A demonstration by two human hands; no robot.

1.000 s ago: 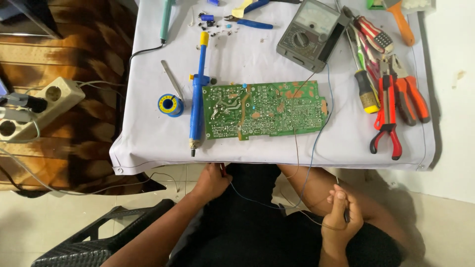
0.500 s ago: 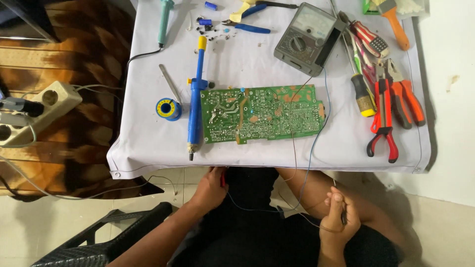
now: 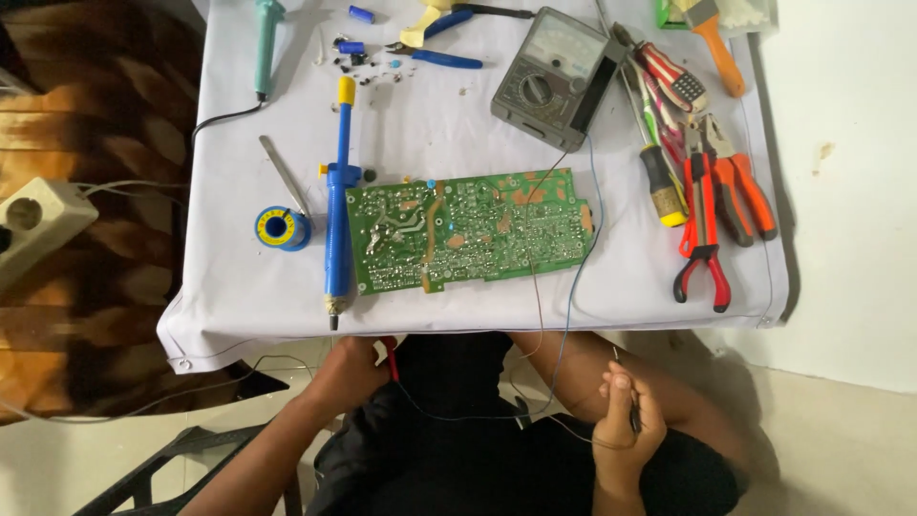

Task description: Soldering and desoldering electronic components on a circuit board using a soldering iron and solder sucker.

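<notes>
— White cloth covers the table [image 3: 239, 296], and the green circuit board [image 3: 468, 232] lies flat near its front edge. Where are the probes?

— Both are below the board, over the lap. The left hand [image 3: 349, 368] is closed around the red probe [image 3: 390, 358], just under the cloth's edge. The right hand [image 3: 626, 425] is pinched narrow on the black probe [image 3: 632, 413], its thin tip pointing up towards the board.

— And the leads?

— Thin wires [image 3: 564, 287] run from the hands up across the board's right end to the grey multimeter [image 3: 554, 76], which sits beyond the board.

— Anything crowding the board?

— A blue desoldering pump [image 3: 336, 229] lies along the board's left edge, with a solder spool [image 3: 280, 227] further left. Orange-handled pliers [image 3: 735, 182] and red cutters [image 3: 702, 229] lie to the board's right.

— How should the probes be handled, in your judgement?

— Grip each one on its insulated body, well back from the tip, and keep the leads slack so they don't drag the board or catch on the pump. Touching only one solder point per tip would avoid bridging neighbouring joints.
</notes>
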